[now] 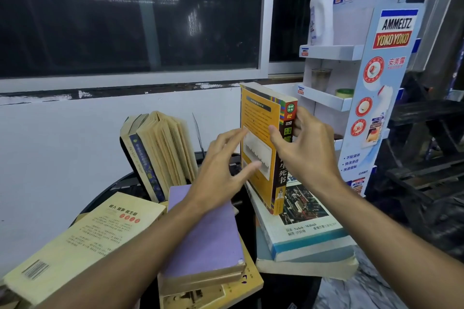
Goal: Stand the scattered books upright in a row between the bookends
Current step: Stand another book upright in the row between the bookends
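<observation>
My right hand [305,148] grips a thick yellow book [258,118] by its spine and holds it upright, its lower corner resting on a blue-and-white textbook [308,231]. My left hand [226,173] has spread fingers that touch the yellow book's cover. Further left, several old paperbacks [160,153] stand leaning with fanned pages against a thin dark bookend [198,133]. A purple book [203,233] and a pale yellow book [82,246] lie flat in front.
The books sit on a round black table [118,185] by a white wall under a dark window. A cardboard display shelf [334,52] with a white bottle [321,12] stands at the right. More flat books lie under the purple one.
</observation>
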{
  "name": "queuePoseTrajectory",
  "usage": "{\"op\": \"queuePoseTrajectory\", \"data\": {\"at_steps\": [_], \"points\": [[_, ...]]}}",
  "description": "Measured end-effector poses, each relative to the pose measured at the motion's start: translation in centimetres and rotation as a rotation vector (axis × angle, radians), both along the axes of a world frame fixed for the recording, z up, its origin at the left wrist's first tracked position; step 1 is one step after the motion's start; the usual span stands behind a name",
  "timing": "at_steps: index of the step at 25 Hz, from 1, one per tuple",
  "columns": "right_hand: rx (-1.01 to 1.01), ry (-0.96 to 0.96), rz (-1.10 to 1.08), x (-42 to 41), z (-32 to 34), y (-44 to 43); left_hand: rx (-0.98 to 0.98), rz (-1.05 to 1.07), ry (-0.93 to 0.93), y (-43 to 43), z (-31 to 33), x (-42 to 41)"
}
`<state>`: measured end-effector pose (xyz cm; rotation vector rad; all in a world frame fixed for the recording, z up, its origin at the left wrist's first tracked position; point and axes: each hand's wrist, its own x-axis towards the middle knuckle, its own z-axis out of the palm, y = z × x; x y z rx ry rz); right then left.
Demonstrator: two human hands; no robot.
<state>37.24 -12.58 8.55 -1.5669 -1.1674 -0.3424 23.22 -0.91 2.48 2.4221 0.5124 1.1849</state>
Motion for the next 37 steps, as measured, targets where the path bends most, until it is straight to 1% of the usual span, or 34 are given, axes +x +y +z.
{"op": "queuePoseTrajectory", "data": {"at_steps": [4,6,11,14,18,24,33,37], "points": [[0.001,-0.007,0.015,-0.4,-0.1,0.1,0.172,0.214,0.018,4.6,2.5,-3.8],[0.015,-0.011,0.024,-0.6,0.0,0.1,0.247,0.311,0.071,7.4,3.3,-5.5],[0.030,-0.005,0.060,-1.5,0.4,0.3,0.337,0.449,0.403,11.9,4.3,-8.1],[0.061,-0.029,0.073,-2.1,0.8,0.4,0.351,0.447,0.512,12.4,4.2,-8.4],[0.074,-0.024,0.100,-2.9,1.6,0.8,0.315,0.411,0.483,12.7,4.7,-8.6],[0.095,-0.070,0.133,-4.4,3.2,2.1,0.324,0.475,0.459,14.0,4.5,-10.3],[0.099,-0.094,0.155,-8.0,5.6,6.6,0.298,0.500,0.449,15.3,3.3,-13.3],[0.084,-0.070,0.158,-9.5,6.1,8.8,0.238,0.473,0.421,15.4,2.8,-14.1]]}}
